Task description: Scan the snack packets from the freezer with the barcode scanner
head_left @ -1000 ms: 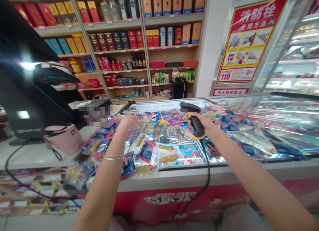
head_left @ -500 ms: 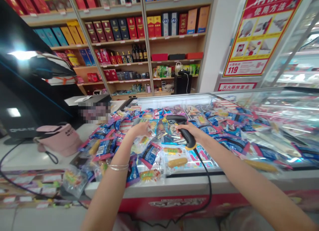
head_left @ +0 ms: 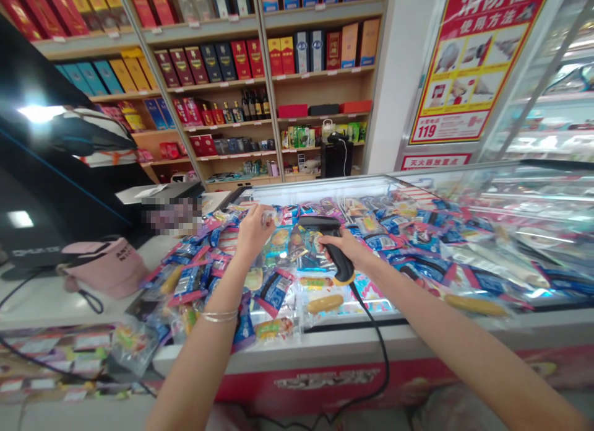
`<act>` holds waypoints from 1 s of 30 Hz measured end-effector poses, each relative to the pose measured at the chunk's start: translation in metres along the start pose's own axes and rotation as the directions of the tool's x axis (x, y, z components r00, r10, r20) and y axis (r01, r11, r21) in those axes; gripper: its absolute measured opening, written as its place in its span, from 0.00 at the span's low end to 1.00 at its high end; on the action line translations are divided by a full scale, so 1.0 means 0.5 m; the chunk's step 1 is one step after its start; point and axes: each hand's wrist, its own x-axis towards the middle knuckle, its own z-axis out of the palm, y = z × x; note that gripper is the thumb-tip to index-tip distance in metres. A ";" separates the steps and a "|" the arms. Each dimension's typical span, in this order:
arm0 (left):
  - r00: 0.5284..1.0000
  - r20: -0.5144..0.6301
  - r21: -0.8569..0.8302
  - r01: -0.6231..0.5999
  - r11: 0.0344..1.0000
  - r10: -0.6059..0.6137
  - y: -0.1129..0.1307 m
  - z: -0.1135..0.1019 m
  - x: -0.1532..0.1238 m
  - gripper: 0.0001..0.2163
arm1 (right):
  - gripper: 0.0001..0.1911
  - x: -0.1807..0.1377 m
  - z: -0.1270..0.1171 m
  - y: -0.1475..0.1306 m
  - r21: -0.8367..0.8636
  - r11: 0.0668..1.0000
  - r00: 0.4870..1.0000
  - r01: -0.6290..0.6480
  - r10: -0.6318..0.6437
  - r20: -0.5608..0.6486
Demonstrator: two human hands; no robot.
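Now the left hand (head_left: pixel 253 234) sits higher, its grip on nearby clear wrapping (head_left: pixel 270 217) indeterminate; the right hand (head_left: pixel 351 249) grasps the scanner (head_left: pixel 339 261) above packets (head_left: pixel 273 292), apparently ready for use.

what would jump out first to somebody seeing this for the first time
Probably the black barcode scanner with yellow trim, held in the person's right hand near the middle of the view, its dark cable hanging down in front of the red panel. Next, likely the jumble of colourful plastic packets spread beneath both hands, then the big red-and-yellow fire hydrant poster at upper right.
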 end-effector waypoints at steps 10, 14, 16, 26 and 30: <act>0.999 -0.042 0.106 0.025 0.994 -0.021 0.003 -0.001 -0.001 0.12 | 0.07 -0.009 0.010 -0.012 -0.025 0.999 0.999 0.037 -0.038 -0.009; 0.999 -0.028 0.096 0.036 0.995 -0.033 0.006 -0.002 0.000 0.12 | 0.08 -0.001 0.003 -0.007 -0.011 0.998 0.998 0.060 -0.060 -0.031; 0.999 -0.026 0.082 0.029 0.996 -0.027 0.006 -0.002 0.000 0.12 | 0.08 0.002 -0.001 -0.005 -0.014 0.997 0.996 0.078 -0.079 -0.038; 0.999 -0.053 -0.028 -0.010 1.000 0.009 0.006 -0.001 0.000 0.11 | 0.10 0.000 0.001 -0.009 -0.023 0.996 0.995 0.086 -0.087 -0.045; 0.998 -0.054 -0.043 -0.023 0.999 0.021 0.006 0.000 0.000 0.11 | 0.11 0.003 -0.003 -0.006 -0.029 0.995 0.995 0.099 -0.100 -0.027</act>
